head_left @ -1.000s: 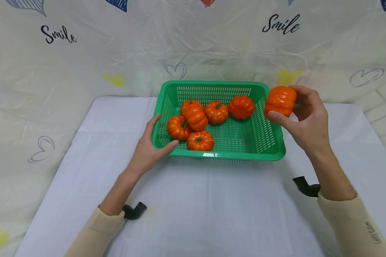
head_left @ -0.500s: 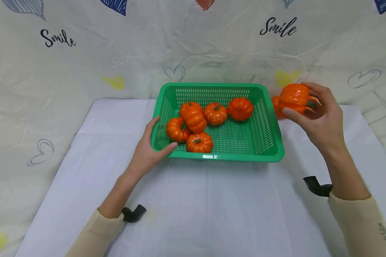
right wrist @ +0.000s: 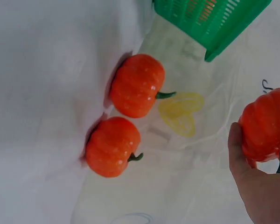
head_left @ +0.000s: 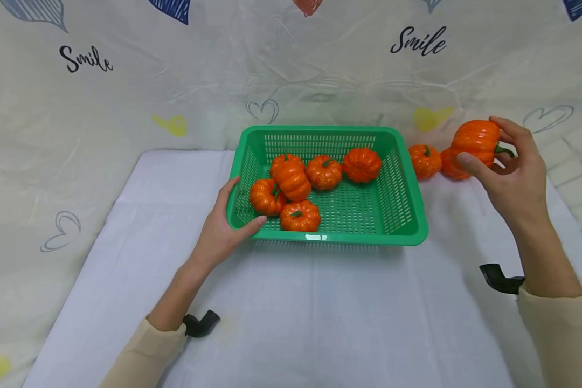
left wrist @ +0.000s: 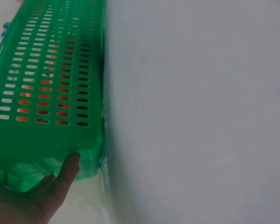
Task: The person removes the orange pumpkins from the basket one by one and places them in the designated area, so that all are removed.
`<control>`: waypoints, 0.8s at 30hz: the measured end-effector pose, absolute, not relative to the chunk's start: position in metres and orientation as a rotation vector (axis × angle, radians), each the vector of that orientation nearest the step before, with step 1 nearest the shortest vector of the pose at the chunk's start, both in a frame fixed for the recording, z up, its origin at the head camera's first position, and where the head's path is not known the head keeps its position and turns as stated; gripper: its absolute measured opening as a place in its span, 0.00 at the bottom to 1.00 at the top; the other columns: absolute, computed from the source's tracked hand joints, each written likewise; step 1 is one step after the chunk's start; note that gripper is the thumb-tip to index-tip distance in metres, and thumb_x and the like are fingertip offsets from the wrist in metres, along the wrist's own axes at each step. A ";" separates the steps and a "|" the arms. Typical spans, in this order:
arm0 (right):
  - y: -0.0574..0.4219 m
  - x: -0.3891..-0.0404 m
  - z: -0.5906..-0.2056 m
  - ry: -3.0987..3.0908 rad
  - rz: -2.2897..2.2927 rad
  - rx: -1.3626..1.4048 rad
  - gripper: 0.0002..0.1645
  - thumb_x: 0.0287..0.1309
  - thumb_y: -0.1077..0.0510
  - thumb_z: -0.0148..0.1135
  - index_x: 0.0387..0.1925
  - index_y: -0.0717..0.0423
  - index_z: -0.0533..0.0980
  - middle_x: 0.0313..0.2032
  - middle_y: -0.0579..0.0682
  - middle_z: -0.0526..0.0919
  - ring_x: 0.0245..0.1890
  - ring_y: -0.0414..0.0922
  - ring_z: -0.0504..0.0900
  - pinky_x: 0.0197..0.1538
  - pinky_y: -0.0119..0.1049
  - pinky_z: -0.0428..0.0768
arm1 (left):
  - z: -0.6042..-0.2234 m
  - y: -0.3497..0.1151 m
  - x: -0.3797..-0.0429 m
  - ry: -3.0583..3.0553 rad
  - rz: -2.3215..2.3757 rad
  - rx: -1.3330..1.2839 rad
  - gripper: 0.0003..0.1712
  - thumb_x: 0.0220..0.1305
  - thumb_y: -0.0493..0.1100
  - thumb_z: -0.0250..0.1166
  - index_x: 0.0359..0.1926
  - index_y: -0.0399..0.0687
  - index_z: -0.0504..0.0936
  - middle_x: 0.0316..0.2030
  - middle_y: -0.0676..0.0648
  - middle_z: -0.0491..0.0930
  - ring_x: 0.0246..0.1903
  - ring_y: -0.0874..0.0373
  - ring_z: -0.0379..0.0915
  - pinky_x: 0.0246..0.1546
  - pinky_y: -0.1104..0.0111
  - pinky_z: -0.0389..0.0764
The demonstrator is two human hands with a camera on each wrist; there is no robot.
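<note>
A green plastic basket (head_left: 359, 237) with slotted walls holds several small orange pumpkins (head_left: 300, 215) with green stems. At its front-left corner my left hand (head_left: 215, 223) grips the rim, thumb over the front edge and fingers along the left wall. In the left wrist view those fingers lie against the basket's outer wall (left wrist: 51, 135). My right hand (head_left: 519, 178) holds another orange pumpkin (head_left: 476, 141) between thumb and fingers, raised to the right of the basket. Two pumpkins rest on the table, the nearer to the basket being a whole pumpkin (right wrist: 137, 86) beside a second pumpkin (right wrist: 113, 147).
A white cloth (head_left: 320, 323) covers the table. Behind it hangs a pale sheet (head_left: 223, 70) printed with hearts and "Smile". The two loose pumpkins sit in a row along the back edge, right of the basket.
My right hand has carried its pumpkin rightward, away from the basket's right rim, uncovering the two pumpkins on the table. My left hand and the basket have stayed in place.
</note>
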State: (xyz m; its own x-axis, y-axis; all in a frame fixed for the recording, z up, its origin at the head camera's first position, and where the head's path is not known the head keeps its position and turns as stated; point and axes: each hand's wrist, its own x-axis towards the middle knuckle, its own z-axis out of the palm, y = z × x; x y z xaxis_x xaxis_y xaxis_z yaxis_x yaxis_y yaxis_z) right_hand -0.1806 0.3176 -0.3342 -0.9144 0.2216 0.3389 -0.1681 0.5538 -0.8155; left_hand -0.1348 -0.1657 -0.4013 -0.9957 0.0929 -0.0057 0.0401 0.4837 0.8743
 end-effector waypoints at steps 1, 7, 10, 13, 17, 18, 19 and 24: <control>0.320 -0.181 -0.335 -2.399 1.311 -0.057 0.43 0.63 0.59 0.72 0.75 0.35 0.66 0.62 0.31 0.68 0.49 0.32 0.74 0.53 0.13 0.74 | -0.401 -0.166 -0.135 2.661 1.565 0.119 0.57 0.62 0.64 0.72 0.82 0.74 0.47 0.82 0.53 0.54 0.79 0.49 0.54 0.76 0.37 0.60; 0.332 -0.181 -0.338 -2.500 1.258 -0.190 0.49 0.63 0.54 0.72 0.78 0.38 0.57 0.68 0.31 0.62 0.53 0.30 0.68 0.54 0.13 0.69 | -0.401 -0.166 -0.134 2.660 1.561 0.113 0.57 0.62 0.65 0.72 0.82 0.74 0.46 0.82 0.53 0.54 0.80 0.49 0.53 0.76 0.37 0.60; 0.339 -0.183 -0.340 -2.529 1.213 -0.262 0.49 0.63 0.52 0.72 0.78 0.40 0.55 0.67 0.29 0.62 0.53 0.28 0.65 0.53 0.15 0.67 | -0.401 -0.166 -0.134 2.658 1.561 0.111 0.57 0.62 0.65 0.71 0.82 0.74 0.46 0.82 0.53 0.54 0.80 0.49 0.53 0.76 0.37 0.60; 0.346 -0.187 -0.342 -2.546 1.181 -0.314 0.49 0.63 0.50 0.72 0.78 0.39 0.56 0.66 0.27 0.61 0.53 0.27 0.64 0.53 0.17 0.66 | -0.402 -0.166 -0.135 2.658 1.562 0.114 0.56 0.62 0.64 0.71 0.82 0.74 0.46 0.82 0.53 0.54 0.79 0.49 0.54 0.76 0.37 0.60; 0.357 -0.190 -0.345 -2.578 1.154 -0.368 0.49 0.64 0.49 0.72 0.79 0.35 0.56 0.67 0.26 0.60 0.53 0.27 0.64 0.56 0.17 0.67 | -0.402 -0.165 -0.135 2.653 1.573 0.120 0.56 0.62 0.64 0.72 0.82 0.74 0.47 0.82 0.53 0.54 0.79 0.49 0.54 0.76 0.37 0.61; 0.360 -0.191 -0.346 -2.585 1.149 -0.381 0.50 0.64 0.48 0.72 0.79 0.34 0.55 0.69 0.27 0.60 0.53 0.27 0.63 0.57 0.17 0.68 | -0.402 -0.165 -0.135 2.652 1.575 0.121 0.56 0.62 0.64 0.72 0.82 0.74 0.47 0.82 0.53 0.54 0.79 0.50 0.54 0.76 0.37 0.61; 0.363 -0.191 -0.347 -2.591 1.146 -0.399 0.50 0.64 0.47 0.71 0.79 0.32 0.55 0.71 0.28 0.59 0.53 0.27 0.63 0.59 0.18 0.69 | -0.402 -0.165 -0.135 2.650 1.578 0.121 0.56 0.62 0.64 0.72 0.82 0.74 0.47 0.82 0.53 0.55 0.79 0.50 0.54 0.76 0.37 0.61; 0.377 -0.194 -0.352 -2.616 1.115 -0.504 0.48 0.67 0.43 0.67 0.79 0.22 0.50 0.82 0.39 0.52 0.60 0.29 0.62 0.74 0.28 0.69 | -0.402 -0.165 -0.135 2.647 1.579 0.119 0.56 0.62 0.64 0.72 0.82 0.75 0.47 0.82 0.53 0.54 0.79 0.50 0.54 0.76 0.37 0.60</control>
